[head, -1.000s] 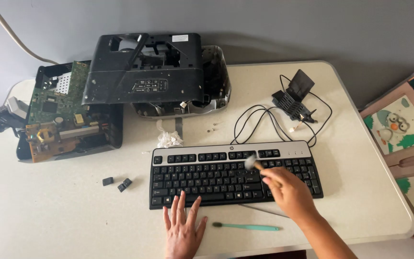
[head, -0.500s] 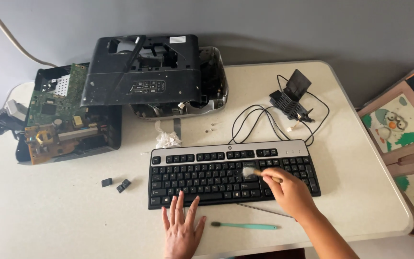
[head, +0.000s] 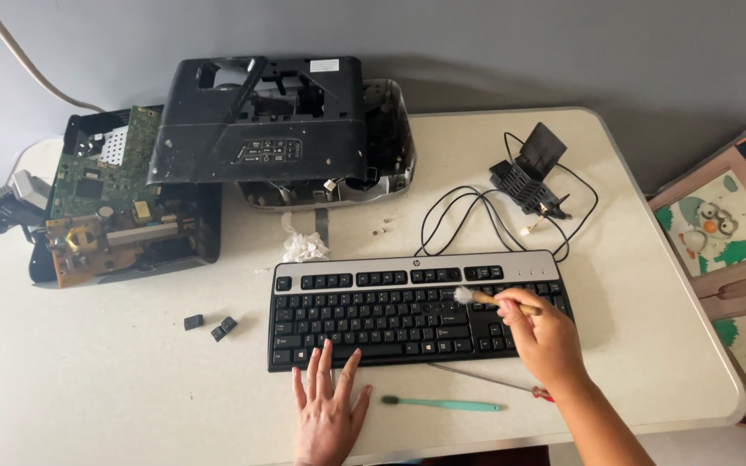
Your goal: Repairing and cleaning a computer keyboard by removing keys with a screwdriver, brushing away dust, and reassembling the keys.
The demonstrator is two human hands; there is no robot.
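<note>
- Keyboard (head: 416,311), black keys under a silver top band, lies flat near the front edge of the table (head: 88,388), its black cable (head: 468,216) looping away behind it.
- Right hand (head: 541,332) is clamped around a small brush (head: 494,299) with a pale wooden handle; the white bristle tuft touches the keys in the right-centre part of the keyboard.
- Left hand (head: 328,406) lies flat, fingers spread apart, holding nothing; the fingertips reach the keyboard's front edge.
- Teal toothbrush (head: 442,403), slim plastic, lies on the table just in front of the keyboard, between the two hands.
- Thin metal rod with a red end (head: 494,380) lies near the right wrist, partly hidden by it.
- Black plastic casing (head: 261,121), gutted and angular, sits behind the keyboard over a silver-grey shell.
- Green circuit board (head: 105,173) rests in an open black housing at the left.
- Crumpled white tissue (head: 304,248) sits just behind the keyboard; small black loose parts (head: 213,326) lie to its left.
- Small black ribbed part (head: 528,173) sits among the cable loops.
- Table is matte off-white with rounded corners, set against a plain grey wall (head: 563,52).
</note>
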